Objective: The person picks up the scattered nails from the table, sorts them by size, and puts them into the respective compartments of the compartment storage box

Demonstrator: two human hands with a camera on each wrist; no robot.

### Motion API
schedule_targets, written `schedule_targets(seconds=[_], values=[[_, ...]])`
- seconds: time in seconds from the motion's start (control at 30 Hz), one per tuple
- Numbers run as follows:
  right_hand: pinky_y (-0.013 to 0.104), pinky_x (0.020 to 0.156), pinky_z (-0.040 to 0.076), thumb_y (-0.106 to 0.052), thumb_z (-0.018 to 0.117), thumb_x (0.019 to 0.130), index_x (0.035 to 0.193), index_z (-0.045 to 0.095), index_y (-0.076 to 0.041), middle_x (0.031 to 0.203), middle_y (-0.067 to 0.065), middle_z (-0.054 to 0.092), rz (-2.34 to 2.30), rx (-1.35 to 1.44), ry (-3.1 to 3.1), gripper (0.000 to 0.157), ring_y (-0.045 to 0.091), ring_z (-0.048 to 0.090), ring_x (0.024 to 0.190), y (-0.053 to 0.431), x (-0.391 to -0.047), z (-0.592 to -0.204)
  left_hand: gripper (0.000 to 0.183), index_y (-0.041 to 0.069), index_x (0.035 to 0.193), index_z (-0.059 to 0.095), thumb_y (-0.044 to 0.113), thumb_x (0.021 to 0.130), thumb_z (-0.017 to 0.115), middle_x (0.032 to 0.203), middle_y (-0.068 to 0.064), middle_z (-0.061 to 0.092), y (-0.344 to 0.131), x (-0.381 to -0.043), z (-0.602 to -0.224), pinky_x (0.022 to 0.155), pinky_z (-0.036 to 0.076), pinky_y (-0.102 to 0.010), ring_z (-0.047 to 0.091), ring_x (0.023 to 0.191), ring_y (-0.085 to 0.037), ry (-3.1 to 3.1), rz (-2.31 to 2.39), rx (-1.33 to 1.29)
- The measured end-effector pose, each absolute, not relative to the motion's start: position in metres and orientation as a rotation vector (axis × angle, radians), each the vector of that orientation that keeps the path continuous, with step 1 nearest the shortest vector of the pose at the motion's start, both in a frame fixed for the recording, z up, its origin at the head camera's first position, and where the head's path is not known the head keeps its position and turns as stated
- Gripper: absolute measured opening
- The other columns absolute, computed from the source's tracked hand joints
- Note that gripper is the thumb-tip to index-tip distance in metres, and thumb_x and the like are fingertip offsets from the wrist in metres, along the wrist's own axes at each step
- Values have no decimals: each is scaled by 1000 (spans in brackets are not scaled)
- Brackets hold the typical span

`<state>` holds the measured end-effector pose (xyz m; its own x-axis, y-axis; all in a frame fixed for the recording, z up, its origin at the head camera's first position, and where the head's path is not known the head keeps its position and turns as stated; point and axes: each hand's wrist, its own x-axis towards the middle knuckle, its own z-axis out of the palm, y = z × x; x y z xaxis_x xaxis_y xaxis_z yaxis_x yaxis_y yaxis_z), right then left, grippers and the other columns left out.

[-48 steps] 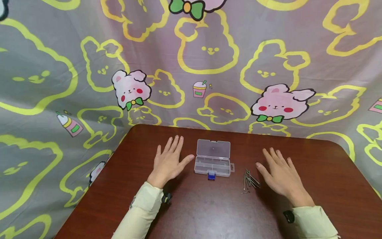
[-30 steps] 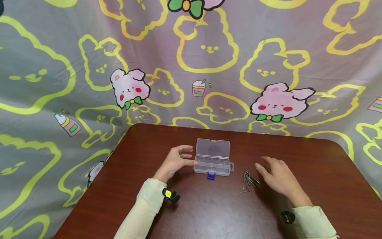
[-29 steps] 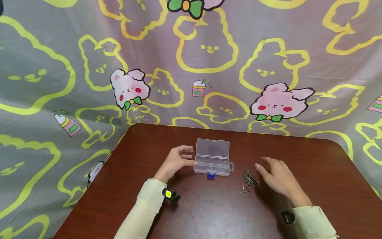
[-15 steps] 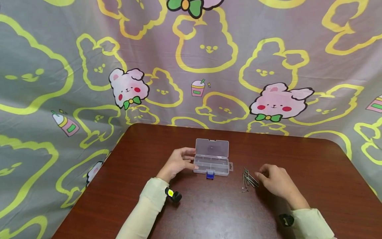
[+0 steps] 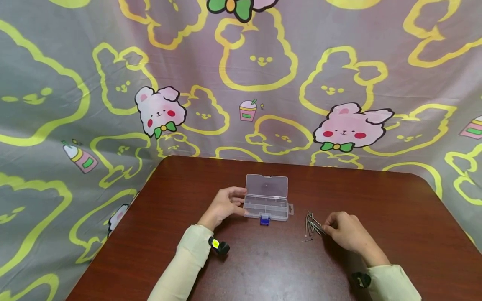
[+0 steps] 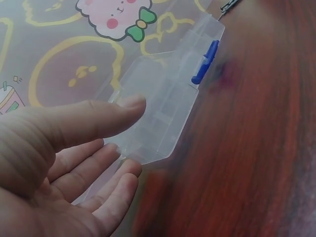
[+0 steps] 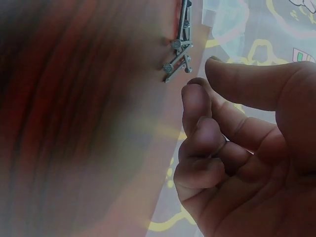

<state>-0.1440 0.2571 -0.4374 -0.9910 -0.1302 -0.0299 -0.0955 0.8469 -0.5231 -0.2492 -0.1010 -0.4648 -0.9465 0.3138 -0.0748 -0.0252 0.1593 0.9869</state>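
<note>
A clear plastic compartment box (image 5: 276, 211) with a blue latch (image 5: 265, 220) stands on the table, its lid (image 5: 266, 186) raised. At its left end is my left hand (image 5: 222, 205), thumb at the front corner and fingers by the lid side. In the left wrist view, the thumb and fingers stay apart around that end. Several steel nails (image 5: 311, 223) lie in a loose pile right of the box. My right hand (image 5: 348, 232) is beside the nail heads (image 7: 169, 67). Its fingers are bent, and the right wrist view shows a gap between thumb and index finger, holding nothing.
The reddish-brown wooden table (image 5: 271, 259) runs back to a grey curtain (image 5: 211, 62) printed with cartoon rabbits. A hanging tab (image 5: 290, 209) sticks out from the box's right end, toward the nails.
The left hand has turned and moved right to the box's left end. The right hand has come lower and nearer the nails, its fingers bending from straight. Box and nails stay in place.
</note>
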Motion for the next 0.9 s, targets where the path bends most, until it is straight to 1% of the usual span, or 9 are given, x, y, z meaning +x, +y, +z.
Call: schedule_targets(seconds=[0.23,0.57,0.7,0.9], values=[[34,59,44,-10,74,88,78,67,-12,70,-6,62,-831,-184,2942,12,13,53,64,255,-143,-440,75,-1,128,64,-17,60,88,128,-15,64,-101,-249,-464,97,51,-42,64,110,-32,2229,1827,275],[34,58,45,-5,71,87,77,66,-13,69,-6,59,-795,-183,2932,14,13,52,64,255,-142,-446,79,-1,130,62,-20,58,87,130,-18,62,-98,-247,-461,98,50,-44,64,110,-34,2233,1815,308],[34,58,44,-6,71,87,75,65,-14,68,-6,57,-774,-192,2949,15,14,50,63,255,-143,-447,79,0,131,62,-20,58,88,130,-17,62,-98,-247,-461,96,51,-45,64,110,-34,2238,1809,303],[34,58,44,-6,70,85,72,64,-15,67,-6,55,-725,-192,2973,17,15,50,64,252,-144,-448,74,1,127,65,-17,59,89,127,-15,64,-98,-247,-463,91,54,-43,64,109,-34,2244,1802,268]])
